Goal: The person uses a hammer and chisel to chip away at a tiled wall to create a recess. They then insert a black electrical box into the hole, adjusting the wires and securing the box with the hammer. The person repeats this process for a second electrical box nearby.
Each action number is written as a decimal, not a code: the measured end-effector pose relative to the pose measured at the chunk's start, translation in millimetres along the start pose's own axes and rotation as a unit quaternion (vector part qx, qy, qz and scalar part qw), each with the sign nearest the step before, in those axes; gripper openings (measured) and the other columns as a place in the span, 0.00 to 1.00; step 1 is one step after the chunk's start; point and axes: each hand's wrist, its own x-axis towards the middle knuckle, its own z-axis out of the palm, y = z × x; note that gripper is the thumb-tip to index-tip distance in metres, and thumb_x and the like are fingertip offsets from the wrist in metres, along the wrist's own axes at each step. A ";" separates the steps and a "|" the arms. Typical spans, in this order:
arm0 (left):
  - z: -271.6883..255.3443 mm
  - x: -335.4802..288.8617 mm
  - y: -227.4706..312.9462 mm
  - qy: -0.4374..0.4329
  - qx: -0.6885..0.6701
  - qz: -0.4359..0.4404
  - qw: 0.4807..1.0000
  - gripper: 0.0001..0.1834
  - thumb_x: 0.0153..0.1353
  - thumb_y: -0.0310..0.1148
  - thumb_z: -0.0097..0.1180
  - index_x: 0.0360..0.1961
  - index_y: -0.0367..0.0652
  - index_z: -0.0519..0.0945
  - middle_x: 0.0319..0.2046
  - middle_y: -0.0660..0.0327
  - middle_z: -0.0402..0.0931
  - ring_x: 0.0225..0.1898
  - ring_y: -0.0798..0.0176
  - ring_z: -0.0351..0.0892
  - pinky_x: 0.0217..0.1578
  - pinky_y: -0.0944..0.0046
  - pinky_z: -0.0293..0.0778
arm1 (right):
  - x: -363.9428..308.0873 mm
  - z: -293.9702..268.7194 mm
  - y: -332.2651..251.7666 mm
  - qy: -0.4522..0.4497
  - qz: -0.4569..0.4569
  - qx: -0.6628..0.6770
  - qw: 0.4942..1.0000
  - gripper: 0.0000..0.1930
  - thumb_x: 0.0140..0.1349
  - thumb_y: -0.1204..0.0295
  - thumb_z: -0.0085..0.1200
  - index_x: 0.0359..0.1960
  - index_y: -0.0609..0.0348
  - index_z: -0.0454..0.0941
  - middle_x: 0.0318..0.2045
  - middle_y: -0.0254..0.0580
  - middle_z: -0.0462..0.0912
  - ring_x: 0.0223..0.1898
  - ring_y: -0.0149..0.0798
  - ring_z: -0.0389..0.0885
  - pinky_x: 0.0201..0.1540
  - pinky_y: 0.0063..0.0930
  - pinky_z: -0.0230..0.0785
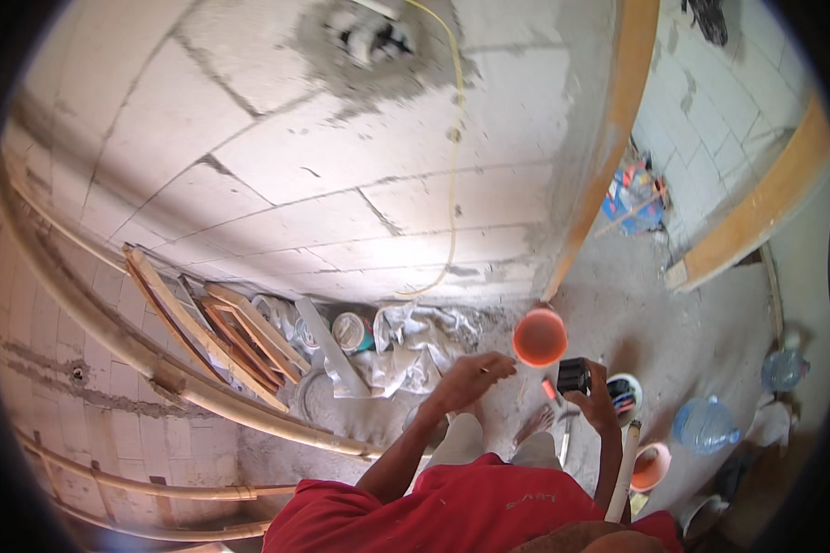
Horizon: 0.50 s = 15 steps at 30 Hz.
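My right hand (pixel 599 398) is closed around a small black boxy object (pixel 574 376) with ridges on its face; its exact kind does not show. To the left, my left hand (pixel 475 376) hangs in the air with nothing in it, its fingers stretched toward the right. Just beyond both hands an orange bucket (pixel 539 337) stands on the grey floor near the foot of the wall. Below the black object lies a tool with an orange handle (pixel 550 389), partly hidden. Beside my right hand is a white bucket (pixel 625 394) with tools in it.
Bamboo poles (pixel 207 394) cross the left side. Wooden frames (pixel 249 332) and a crumpled white sack (pixel 410 346) lie along the block wall (pixel 341 212), where a yellow cable (pixel 457 120) hangs. At right are water bottles (pixel 705 426) and another orange bucket (pixel 655 468).
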 end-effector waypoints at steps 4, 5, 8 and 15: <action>-138.7 -43.5 171.8 0.431 -0.041 0.286 0.855 0.13 0.76 0.34 0.53 0.37 0.36 0.81 0.26 0.59 0.81 0.29 0.69 0.78 0.35 0.67 0.76 | 0.4 0.7 -54.5 0.005 -0.033 0.085 0.996 0.44 0.48 0.72 0.69 0.70 0.62 0.63 0.61 0.50 0.65 0.64 0.47 0.69 0.68 0.39 0.64; -178.3 -40.2 210.0 0.488 0.068 0.369 0.789 0.14 0.76 0.35 0.53 0.39 0.34 0.81 0.28 0.58 0.82 0.30 0.70 0.78 0.36 0.67 0.75 | -11.5 11.9 -75.1 0.024 -0.043 0.082 0.995 0.44 0.49 0.72 0.69 0.70 0.62 0.62 0.61 0.50 0.66 0.64 0.47 0.70 0.68 0.39 0.64; -260.9 -32.8 332.4 0.562 0.355 0.506 0.550 0.09 0.72 0.33 0.57 0.46 0.39 0.83 0.44 0.55 0.84 0.45 0.53 0.82 0.48 0.57 0.76 | -12.6 33.6 -99.7 0.028 -0.101 0.020 0.994 0.44 0.50 0.72 0.70 0.70 0.61 0.63 0.62 0.48 0.67 0.62 0.45 0.72 0.66 0.39 0.66; -352.8 20.9 395.0 0.568 0.601 0.479 0.293 0.19 0.66 0.47 0.60 0.46 0.42 0.83 0.49 0.57 0.77 0.55 0.52 0.71 0.61 0.43 0.61 | -20.2 85.9 -158.6 0.046 -0.102 0.087 0.990 0.44 0.46 0.73 0.70 0.69 0.59 0.66 0.58 0.49 0.67 0.63 0.48 0.70 0.67 0.39 0.66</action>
